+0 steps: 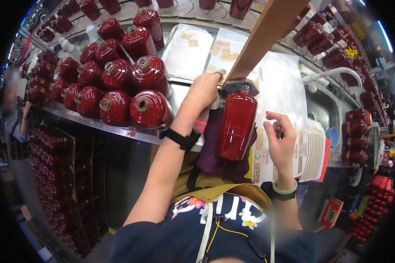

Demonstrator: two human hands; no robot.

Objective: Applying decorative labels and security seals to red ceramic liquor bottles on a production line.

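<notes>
A dark red glass bottle (237, 127) lies in front of me on a purple cloth (210, 151). Its clear neck points away from me, towards a dark support at the foot of a wooden post. Beside that neck, my left hand (202, 92) is closed, its fingertips against the post; what it grips is hidden. My right hand (281, 140) hovers right of the bottle, apart from it. Its thumb and index finger are spread and the other fingers curl in; a small dark spot shows between them, too small to name. Sheets with gold decals (226, 50) lie beyond my left hand.
Several uncapped red bottles (151, 109) stand close together on the left bench. The wooden post (265, 35) rises past the work spot. Long printed sheets (278, 83) cover the right side, next to a metal sink (322, 105) with a white faucet (338, 72) and a blue cup (332, 136).
</notes>
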